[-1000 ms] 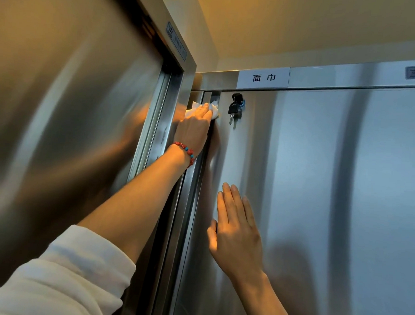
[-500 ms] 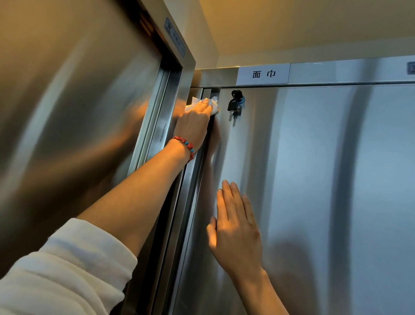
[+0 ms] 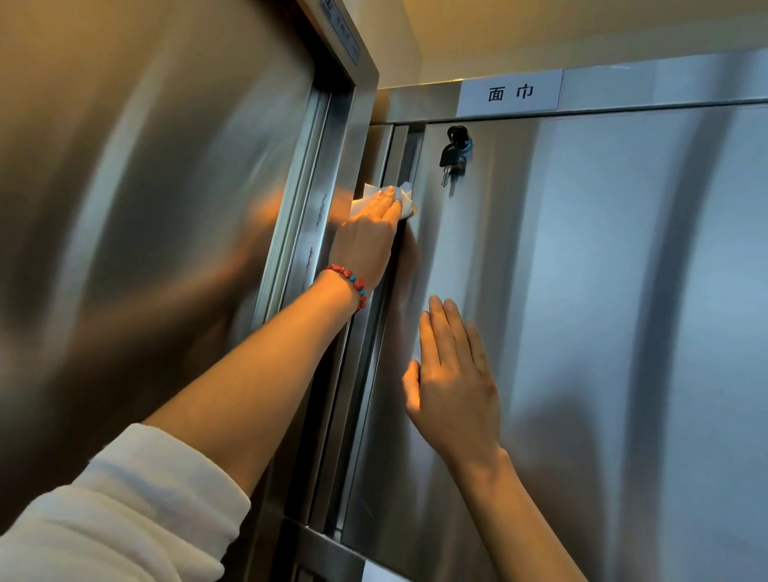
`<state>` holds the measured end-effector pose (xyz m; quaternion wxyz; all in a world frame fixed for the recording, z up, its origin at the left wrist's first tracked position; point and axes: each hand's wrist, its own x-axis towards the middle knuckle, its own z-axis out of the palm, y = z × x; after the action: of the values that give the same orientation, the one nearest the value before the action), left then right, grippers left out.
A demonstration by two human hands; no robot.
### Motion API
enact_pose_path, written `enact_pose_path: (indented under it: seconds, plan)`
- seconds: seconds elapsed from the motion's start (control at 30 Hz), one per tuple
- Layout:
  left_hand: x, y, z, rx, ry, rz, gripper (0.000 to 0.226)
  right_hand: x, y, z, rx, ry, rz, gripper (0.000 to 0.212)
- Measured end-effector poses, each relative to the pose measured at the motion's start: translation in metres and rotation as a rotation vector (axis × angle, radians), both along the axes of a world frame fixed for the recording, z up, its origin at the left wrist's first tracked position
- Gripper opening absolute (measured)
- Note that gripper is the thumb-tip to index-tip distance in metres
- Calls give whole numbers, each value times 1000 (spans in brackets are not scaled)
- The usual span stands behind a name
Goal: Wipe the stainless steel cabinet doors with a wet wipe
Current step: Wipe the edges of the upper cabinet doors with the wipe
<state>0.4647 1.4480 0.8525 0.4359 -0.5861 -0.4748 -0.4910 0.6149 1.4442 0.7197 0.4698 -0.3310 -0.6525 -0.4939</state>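
White wet wipe pressed under left hand flat fingers at door left edge; edge runs downward; right hand flat, nearer.

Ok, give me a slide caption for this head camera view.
Left hand presses a wet wipe along the steel cabinet door edge while the right hand lies flat on it.

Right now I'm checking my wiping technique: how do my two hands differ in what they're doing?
The left hand presses a white wipe against the door's left edge strip; the right hand holds nothing. The left hand is higher, near the keys; the right hand sits lower, on the door face. The left wrist wears a red bracelet; the right is bare. Both have straight fingers flat on steel.
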Motion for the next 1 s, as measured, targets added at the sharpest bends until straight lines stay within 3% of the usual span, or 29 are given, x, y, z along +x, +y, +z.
enact_pose_path:
  seconds: [1.0]
  plan:
    - [5, -8, -110, -34, -42, -127, 45, 0, -3, 0, -11, -7, 23, 54]
